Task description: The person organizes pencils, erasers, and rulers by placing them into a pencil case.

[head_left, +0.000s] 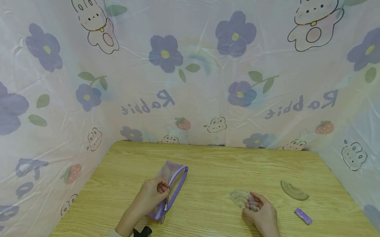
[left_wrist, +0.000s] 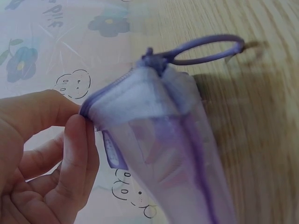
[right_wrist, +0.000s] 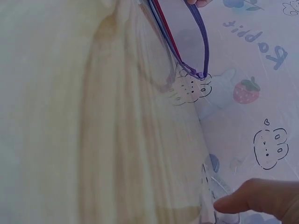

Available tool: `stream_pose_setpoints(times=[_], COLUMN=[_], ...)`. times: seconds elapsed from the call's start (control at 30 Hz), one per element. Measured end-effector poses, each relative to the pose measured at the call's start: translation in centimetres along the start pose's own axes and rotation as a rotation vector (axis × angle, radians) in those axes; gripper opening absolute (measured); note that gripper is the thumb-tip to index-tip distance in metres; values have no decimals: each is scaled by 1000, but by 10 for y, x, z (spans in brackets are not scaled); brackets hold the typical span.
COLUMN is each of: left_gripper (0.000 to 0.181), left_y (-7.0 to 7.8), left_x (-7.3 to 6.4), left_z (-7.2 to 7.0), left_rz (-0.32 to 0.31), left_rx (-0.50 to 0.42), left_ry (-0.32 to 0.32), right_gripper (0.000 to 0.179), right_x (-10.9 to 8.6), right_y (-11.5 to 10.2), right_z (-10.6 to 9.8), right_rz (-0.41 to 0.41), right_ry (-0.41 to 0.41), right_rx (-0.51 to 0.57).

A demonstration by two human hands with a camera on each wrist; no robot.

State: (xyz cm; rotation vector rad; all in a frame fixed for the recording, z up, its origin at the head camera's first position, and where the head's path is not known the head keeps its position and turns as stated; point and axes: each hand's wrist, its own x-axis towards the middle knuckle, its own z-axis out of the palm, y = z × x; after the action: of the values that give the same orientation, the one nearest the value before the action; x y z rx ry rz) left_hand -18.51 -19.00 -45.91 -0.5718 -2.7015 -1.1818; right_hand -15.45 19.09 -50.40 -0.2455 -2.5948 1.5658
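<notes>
A see-through pencil case (head_left: pixel 166 171) with purple trim lies left of centre on the table, its zipped mouth spread apart. My left hand (head_left: pixel 153 194) pinches the near rim of that mouth between thumb and fingers. In the left wrist view, a purple loop (left_wrist: pixel 205 49) sticks out from the case's end. Slim items, one of them red (right_wrist: pixel 166 30), show inside it in the right wrist view. Farther right, my right hand (head_left: pixel 263 213) holds a clear protractor (head_left: pixel 237 197) by its right part, with thumb and fingers on it. How far it is off the table is unclear.
Another clear protractor (head_left: pixel 294 192) lies on the wooden table (head_left: pixel 219 165) to the right. In front of it is a small purple block (head_left: pixel 303 216) with a pale end, like an eraser. A patterned curtain (head_left: pixel 198 83) encloses the table's back and sides.
</notes>
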Motion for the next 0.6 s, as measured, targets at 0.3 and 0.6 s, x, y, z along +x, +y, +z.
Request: stream_pose_setpoints(times=[0.3, 0.6], left_gripper=[6, 6], left_y=[0, -1], left_x=[0, 0], left_z=[-1, -1], left_rz=[-10, -12], left_rx=[3, 7], left_ry=[-8, -8], right_gripper=[44, 29], right_x=[2, 2], right_y=[2, -1], right_z=[2, 0], right_rz=[-27, -104], right_ry=[38, 45], right_rx=[-1, -37])
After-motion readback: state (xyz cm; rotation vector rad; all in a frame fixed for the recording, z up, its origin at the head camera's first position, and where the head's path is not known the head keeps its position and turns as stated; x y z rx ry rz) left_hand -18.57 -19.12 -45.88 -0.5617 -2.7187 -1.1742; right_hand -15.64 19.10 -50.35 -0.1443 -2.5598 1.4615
